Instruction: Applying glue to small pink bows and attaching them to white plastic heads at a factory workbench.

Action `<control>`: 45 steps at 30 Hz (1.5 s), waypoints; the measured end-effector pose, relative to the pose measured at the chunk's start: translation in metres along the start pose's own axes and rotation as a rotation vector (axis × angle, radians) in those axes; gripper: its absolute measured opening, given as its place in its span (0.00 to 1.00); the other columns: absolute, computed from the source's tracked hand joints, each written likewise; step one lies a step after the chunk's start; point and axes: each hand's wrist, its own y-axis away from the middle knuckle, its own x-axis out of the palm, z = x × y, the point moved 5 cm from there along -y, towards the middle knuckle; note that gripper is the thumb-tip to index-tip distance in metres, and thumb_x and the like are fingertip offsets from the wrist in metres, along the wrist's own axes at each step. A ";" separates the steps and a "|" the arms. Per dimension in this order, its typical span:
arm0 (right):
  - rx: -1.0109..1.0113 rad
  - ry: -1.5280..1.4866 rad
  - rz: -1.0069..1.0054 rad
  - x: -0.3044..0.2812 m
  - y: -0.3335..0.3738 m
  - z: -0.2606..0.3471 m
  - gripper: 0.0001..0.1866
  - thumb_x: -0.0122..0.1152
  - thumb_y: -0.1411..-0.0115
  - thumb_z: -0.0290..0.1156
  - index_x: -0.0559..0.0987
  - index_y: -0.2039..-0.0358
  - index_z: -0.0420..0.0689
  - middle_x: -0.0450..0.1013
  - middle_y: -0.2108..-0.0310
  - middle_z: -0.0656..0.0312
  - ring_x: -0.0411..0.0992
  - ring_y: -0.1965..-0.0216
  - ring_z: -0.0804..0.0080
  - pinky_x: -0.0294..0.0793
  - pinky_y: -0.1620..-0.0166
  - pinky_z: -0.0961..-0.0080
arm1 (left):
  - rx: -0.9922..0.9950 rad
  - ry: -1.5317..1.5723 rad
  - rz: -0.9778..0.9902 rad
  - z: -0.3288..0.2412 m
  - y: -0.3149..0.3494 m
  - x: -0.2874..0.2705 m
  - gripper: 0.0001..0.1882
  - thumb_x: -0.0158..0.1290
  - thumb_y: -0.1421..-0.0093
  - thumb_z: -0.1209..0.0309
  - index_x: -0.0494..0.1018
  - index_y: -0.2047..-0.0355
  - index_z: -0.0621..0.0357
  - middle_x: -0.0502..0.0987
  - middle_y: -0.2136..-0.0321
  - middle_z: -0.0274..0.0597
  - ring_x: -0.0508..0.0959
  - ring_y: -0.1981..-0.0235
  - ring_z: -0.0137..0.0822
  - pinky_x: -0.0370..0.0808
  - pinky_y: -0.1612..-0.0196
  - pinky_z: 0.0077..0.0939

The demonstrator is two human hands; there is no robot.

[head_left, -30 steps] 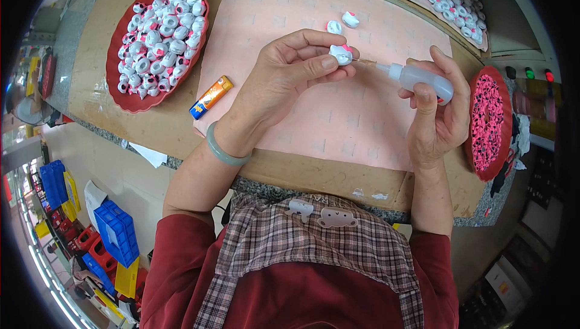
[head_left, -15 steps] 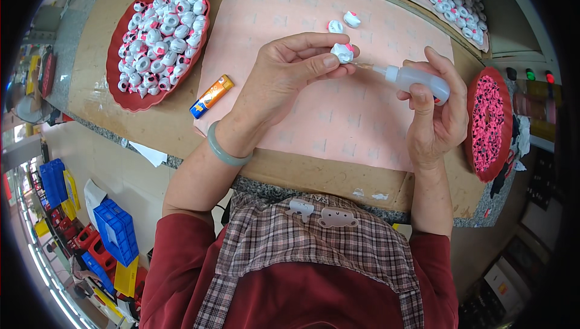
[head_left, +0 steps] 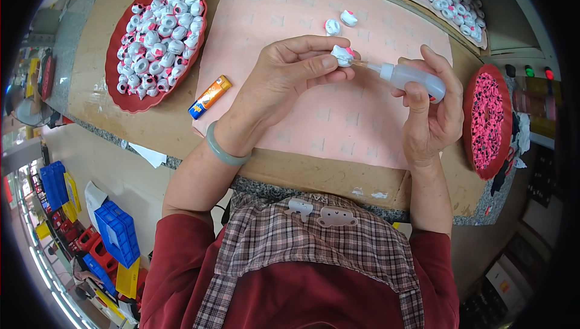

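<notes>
Above the pink sheet [head_left: 302, 133], my left fingers [head_left: 321, 64] clamp a small white-and-pink figure [head_left: 340, 55]; my right fingers [head_left: 440, 64] grip a translucent bottle [head_left: 415, 80], its thin tip [head_left: 365, 64] at the figure.

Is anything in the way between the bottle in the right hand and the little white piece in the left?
Nothing visible is. The right hand holds the bottle with its thin tip aimed at the white piece, pinched in the left hand. Whether the tip touches it is too small to tell.
</notes>
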 end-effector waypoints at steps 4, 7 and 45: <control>-0.003 -0.006 -0.008 0.000 0.000 0.001 0.20 0.53 0.38 0.32 0.67 0.49 0.34 0.74 0.66 0.52 0.67 0.77 0.80 0.70 0.73 0.86 | -0.021 0.029 0.012 0.001 0.000 0.001 0.13 0.50 0.41 0.78 0.71 0.55 0.69 0.77 0.61 0.51 0.79 0.62 0.38 0.77 0.55 0.26; -0.007 -0.008 -0.011 0.000 -0.001 0.000 0.19 0.53 0.38 0.32 0.67 0.49 0.34 0.74 0.66 0.52 0.67 0.77 0.81 0.70 0.73 0.86 | -0.021 0.012 0.008 0.000 0.000 0.001 0.13 0.50 0.41 0.78 0.71 0.55 0.69 0.77 0.61 0.51 0.79 0.62 0.37 0.77 0.55 0.26; -0.012 -0.057 -0.037 -0.003 0.000 -0.002 0.19 0.53 0.38 0.31 0.67 0.50 0.34 0.74 0.66 0.51 0.67 0.77 0.79 0.69 0.73 0.86 | -0.108 0.216 0.114 0.000 -0.001 -0.002 0.18 0.43 0.40 0.78 0.64 0.50 0.74 0.72 0.55 0.60 0.78 0.59 0.37 0.75 0.52 0.22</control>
